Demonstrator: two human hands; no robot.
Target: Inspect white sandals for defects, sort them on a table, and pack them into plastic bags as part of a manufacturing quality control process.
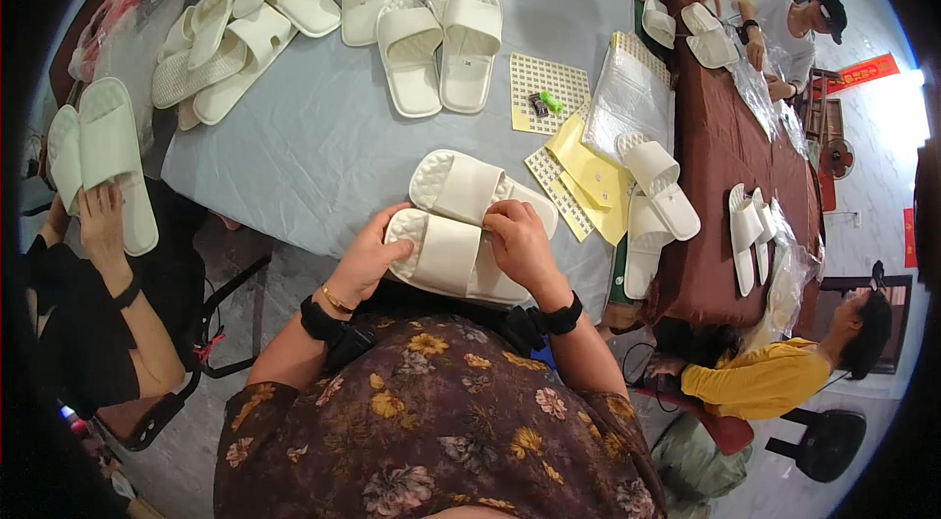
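A pair of cream slippers lies in front of me at the table's near edge. My left hand (371, 256) is closed on the left end of the near slipper (439, 249), its thumb over the quilted insole. My right hand (521, 243) has its fingers pinched together against that slipper, just right of its strap; whatever the fingertips hold is hidden. Directly behind, the other slipper (472, 188) lies alongside, its right part partly covered by my right hand.
Beyond stands a slipper pair (440, 53), with more slippers (235, 39) piled left. Yellow sticker sheets (549, 78), a green-and-black small item (547, 104) and a bubble-wrap packet (632, 98) lie right, near two stacked slippers (659, 186). Co-workers sit left and right; one's hand (101, 225) holds slippers.
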